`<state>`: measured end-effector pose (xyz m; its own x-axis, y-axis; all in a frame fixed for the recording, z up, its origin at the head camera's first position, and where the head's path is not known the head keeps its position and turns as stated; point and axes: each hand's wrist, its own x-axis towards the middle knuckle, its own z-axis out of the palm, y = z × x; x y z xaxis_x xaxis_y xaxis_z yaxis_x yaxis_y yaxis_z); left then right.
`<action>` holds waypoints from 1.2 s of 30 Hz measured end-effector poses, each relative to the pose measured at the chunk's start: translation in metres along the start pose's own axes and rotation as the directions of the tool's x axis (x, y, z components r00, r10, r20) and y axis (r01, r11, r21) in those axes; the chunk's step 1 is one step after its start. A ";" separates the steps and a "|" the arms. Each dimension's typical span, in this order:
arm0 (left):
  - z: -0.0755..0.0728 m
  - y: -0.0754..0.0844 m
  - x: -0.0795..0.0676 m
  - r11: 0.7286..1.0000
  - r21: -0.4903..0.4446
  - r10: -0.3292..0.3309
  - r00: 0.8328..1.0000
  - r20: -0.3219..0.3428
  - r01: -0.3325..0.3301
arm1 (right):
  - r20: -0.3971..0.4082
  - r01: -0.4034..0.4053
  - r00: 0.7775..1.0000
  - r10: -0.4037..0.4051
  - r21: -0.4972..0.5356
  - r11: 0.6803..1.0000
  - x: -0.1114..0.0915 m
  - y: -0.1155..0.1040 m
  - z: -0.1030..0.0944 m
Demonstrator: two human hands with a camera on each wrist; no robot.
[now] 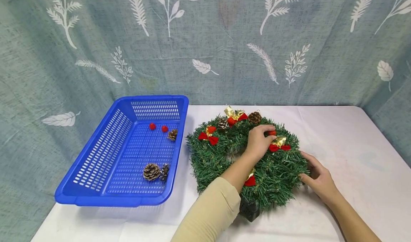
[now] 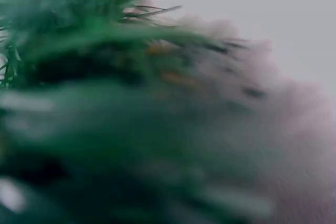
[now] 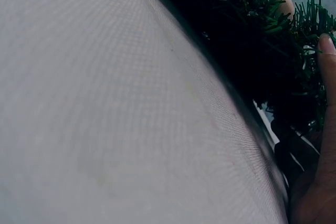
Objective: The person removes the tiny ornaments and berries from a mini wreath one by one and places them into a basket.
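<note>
A green artificial wreath (image 1: pixel 208 163) lies on the white table, trimmed with pine cones and red bows with gold ribbon. Over its upper right part, my left hand (image 1: pixel 259 139) pinches a small red berry ornament (image 1: pixel 272 132) close to a red and gold bow (image 1: pixel 280 144). My right hand (image 1: pixel 321 179) grips the wreath's right edge between thumb and fingers. In the right wrist view its thumb and a fingertip show against the dark branches (image 3: pixel 252 35). Blurred green branches (image 2: pixel 105 114) fill much of the left wrist view.
Left of the wreath stands a blue plastic basket (image 1: pixel 128 201) holding pine cones (image 1: pixel 151 171) and two red berries (image 1: pixel 152 126). A black object (image 1: pixel 248 210) shows at the wreath's front edge, by the left forearm. A patterned grey-green curtain (image 1: pixel 224 77) hangs behind the table.
</note>
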<state>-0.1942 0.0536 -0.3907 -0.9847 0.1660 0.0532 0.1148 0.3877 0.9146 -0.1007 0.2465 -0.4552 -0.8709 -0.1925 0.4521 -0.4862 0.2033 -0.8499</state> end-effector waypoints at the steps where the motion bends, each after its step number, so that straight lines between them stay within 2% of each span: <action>1: 0.000 0.000 0.000 1.000 0.001 0.001 1.000 -0.003 -0.001 | 0.001 0.002 1.000 -0.002 0.002 1.000 0.000 0.000 0.000; 6: 0.000 0.000 -0.001 1.000 -0.005 0.019 0.999 -0.039 -0.019 | -0.004 0.001 1.000 -0.001 0.003 1.000 0.000 0.000 0.000; 12: -0.004 0.000 -0.001 0.996 -0.084 0.010 0.995 -0.097 -0.018 | -0.001 -0.026 1.000 0.026 -0.024 0.999 0.000 0.001 0.002; 18: -0.006 0.003 -0.002 0.985 -0.173 -0.010 0.997 -0.082 -0.005 | -0.007 -0.038 0.999 0.038 -0.027 0.999 -0.001 0.002 0.003; 25: -0.009 0.008 -0.004 0.972 -0.233 -0.009 0.997 -0.080 -0.010 | -0.007 -0.037 0.999 0.037 -0.068 0.997 -0.002 0.001 0.000; 31: -0.009 0.012 -0.007 0.970 -0.241 -0.017 0.996 -0.088 -0.005 | 0.001 -0.028 1.000 0.028 -0.035 0.999 -0.002 0.002 -0.001; 36: -0.013 0.023 -0.014 0.973 -0.227 0.018 0.997 -0.075 -0.035 | 0.008 -0.017 1.000 0.017 -0.009 1.000 -0.001 0.002 -0.001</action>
<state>-0.1792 0.0485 -0.3649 -0.9895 0.1041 0.0999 0.1163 0.1659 0.9793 -0.1008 0.2484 -0.4574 -0.8785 -0.1970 0.4352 -0.4718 0.2157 -0.8549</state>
